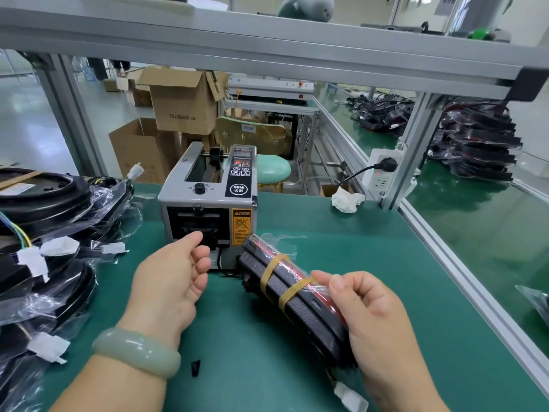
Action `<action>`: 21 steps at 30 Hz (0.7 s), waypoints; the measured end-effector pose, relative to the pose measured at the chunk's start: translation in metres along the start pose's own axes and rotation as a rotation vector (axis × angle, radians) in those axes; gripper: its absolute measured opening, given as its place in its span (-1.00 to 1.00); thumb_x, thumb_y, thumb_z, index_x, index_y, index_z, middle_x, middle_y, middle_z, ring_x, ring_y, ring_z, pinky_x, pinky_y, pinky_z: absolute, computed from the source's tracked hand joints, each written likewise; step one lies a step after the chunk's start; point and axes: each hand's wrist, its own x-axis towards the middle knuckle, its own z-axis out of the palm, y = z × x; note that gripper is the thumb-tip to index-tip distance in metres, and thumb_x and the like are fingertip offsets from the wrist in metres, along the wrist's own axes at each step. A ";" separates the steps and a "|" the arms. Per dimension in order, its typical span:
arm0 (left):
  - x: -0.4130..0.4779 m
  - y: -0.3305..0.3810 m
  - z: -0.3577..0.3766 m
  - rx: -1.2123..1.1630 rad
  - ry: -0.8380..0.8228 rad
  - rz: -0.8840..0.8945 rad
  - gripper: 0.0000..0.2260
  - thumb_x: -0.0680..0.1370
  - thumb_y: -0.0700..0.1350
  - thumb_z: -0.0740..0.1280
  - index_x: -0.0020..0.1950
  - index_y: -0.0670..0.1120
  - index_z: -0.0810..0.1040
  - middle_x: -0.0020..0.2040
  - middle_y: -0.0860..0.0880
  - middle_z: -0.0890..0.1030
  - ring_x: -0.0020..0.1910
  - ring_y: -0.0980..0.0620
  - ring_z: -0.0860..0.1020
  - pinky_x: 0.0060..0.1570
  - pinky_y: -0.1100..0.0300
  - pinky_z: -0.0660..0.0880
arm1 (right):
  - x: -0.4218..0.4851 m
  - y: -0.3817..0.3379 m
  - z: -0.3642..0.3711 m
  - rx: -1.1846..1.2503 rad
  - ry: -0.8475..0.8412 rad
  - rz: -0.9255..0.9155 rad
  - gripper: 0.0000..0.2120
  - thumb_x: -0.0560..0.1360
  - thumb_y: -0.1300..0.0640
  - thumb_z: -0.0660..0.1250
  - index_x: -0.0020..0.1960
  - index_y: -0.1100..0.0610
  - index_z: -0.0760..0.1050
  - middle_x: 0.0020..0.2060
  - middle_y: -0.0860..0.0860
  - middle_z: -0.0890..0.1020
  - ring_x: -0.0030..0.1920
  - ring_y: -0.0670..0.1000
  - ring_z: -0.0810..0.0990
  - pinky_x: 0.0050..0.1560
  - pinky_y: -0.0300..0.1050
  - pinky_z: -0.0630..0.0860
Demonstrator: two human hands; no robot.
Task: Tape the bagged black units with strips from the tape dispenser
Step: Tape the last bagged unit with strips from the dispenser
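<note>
Where the task's thing lies: long black unit in clear plastic bag (pixel 297 304), over green bench mat (pixel 371 242), just beside grey box-shaped tape dispenser (pixel 208 200) (two tan tape strips (pixel 269 273) band it).
Right hand (pixel 383 325): grasps its near end.
Left hand (pixel 172 281): released, loosely curled, at dispenser's outlet.

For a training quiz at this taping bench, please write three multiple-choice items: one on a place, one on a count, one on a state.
1. Where does the crumpled white paper lie? A) beside the wall socket B) on the floor C) inside a box
2. How many tan tape strips wrap the bagged black unit? A) one B) two C) four
3. What does the right hand do? A) lies flat B) points upward C) grips the unit
Answers: 1 A: it lies left of the socket. 2 B: two bands cross it. 3 C: its fingers curl round it.
</note>
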 end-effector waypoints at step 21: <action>0.019 0.018 0.016 0.036 0.086 -0.062 -0.86 0.52 -0.07 0.37 -0.21 -0.03 0.48 -0.33 0.04 0.55 -0.50 0.20 0.43 -0.44 0.29 0.33 | -0.001 -0.002 0.001 -0.001 0.000 0.010 -0.73 0.31 0.00 0.37 -0.25 0.20 0.44 -0.11 0.04 0.72 -0.14 0.00 0.68 -0.01 0.03 0.53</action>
